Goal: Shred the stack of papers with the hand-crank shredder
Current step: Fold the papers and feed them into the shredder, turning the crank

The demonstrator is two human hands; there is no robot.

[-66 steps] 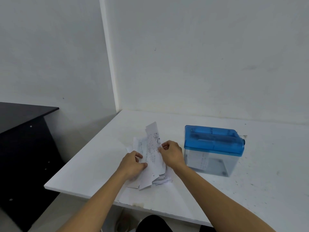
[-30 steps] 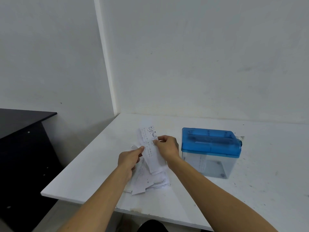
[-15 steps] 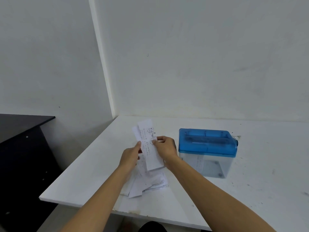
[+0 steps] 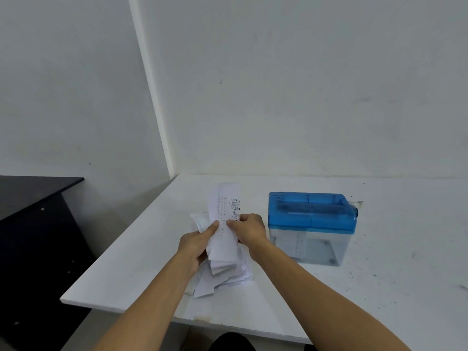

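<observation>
A few long white printed slips (image 4: pixel 226 211) are held upright above the table. My left hand (image 4: pixel 195 243) pinches them at the left edge and my right hand (image 4: pixel 249 230) pinches them at the right edge. Below them a loose stack of white papers (image 4: pixel 222 277) lies on the white table (image 4: pixel 141 244). The hand-crank shredder (image 4: pixel 312 225) stands just right of my right hand, with a blue lid, a feed slot on top and a clear bin holding a few strips. Its crank handle is hidden from view.
A black desk (image 4: pixel 33 196) stands lower to the left, across a gap from the table. White walls meet in a corner behind the table. The table's front edge (image 4: pixel 121 309) runs close to my forearms.
Both hands have lifted a few slips off the stack and now hold them upright above it. The shredder has not moved.
</observation>
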